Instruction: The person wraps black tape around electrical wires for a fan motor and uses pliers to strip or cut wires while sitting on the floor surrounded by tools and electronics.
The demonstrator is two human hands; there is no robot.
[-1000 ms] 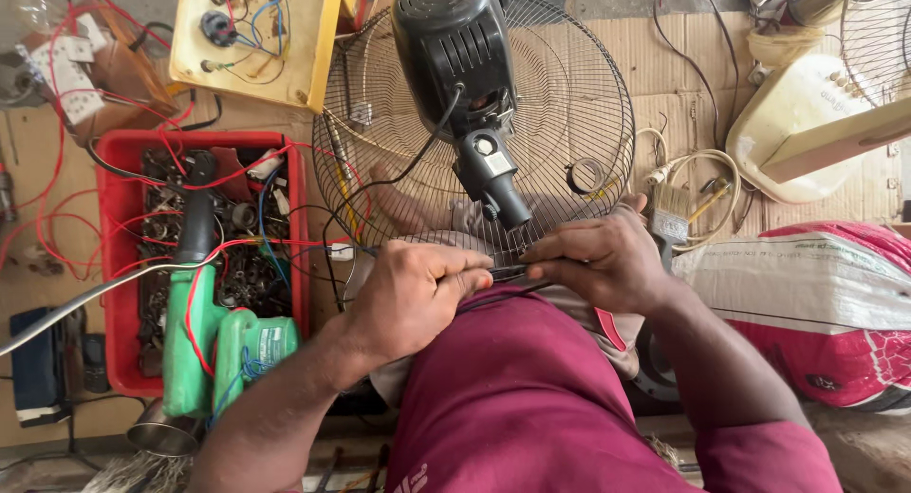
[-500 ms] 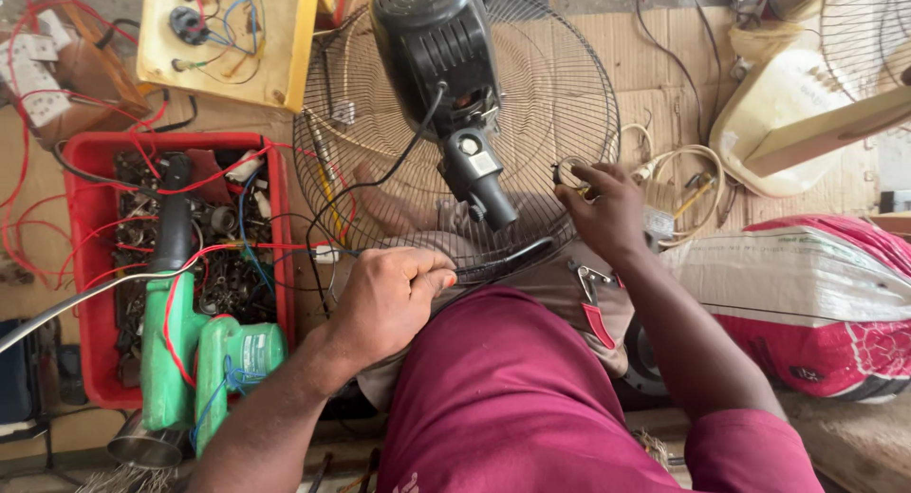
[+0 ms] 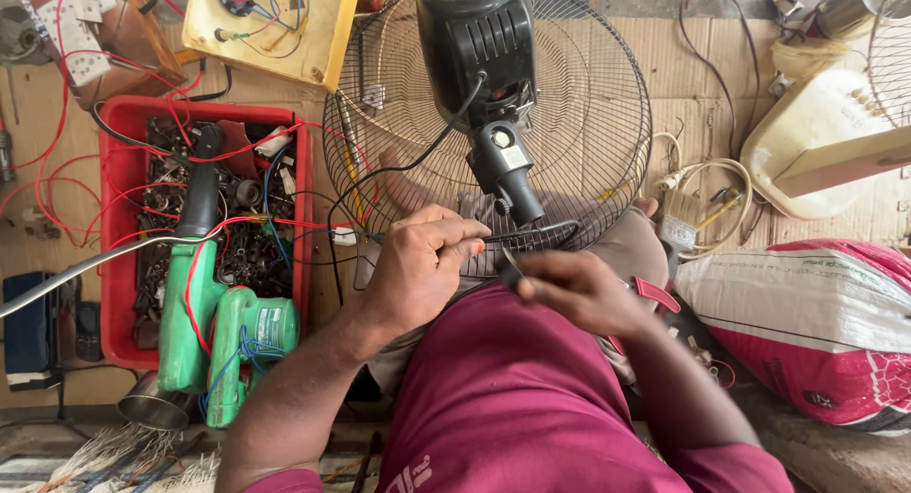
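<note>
1. A black cable [image 3: 531, 234] is pinched in the closed left hand [image 3: 418, 265].
2. A small dark tool [image 3: 511, 267] is gripped by the right hand [image 3: 579, 289], just right of that pinch.
3. The black fan motor housing [image 3: 474, 42] and round wire guard [image 3: 588, 104] lie above the grip.

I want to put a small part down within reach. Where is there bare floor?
Bare cardboard lies right of the fan guard, up to the cream housing. A smaller patch sits left of the red bin. The bin, the green blower and the cable coil are crowded.

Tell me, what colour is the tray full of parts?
The tray is red, seen best in the head view.
</note>
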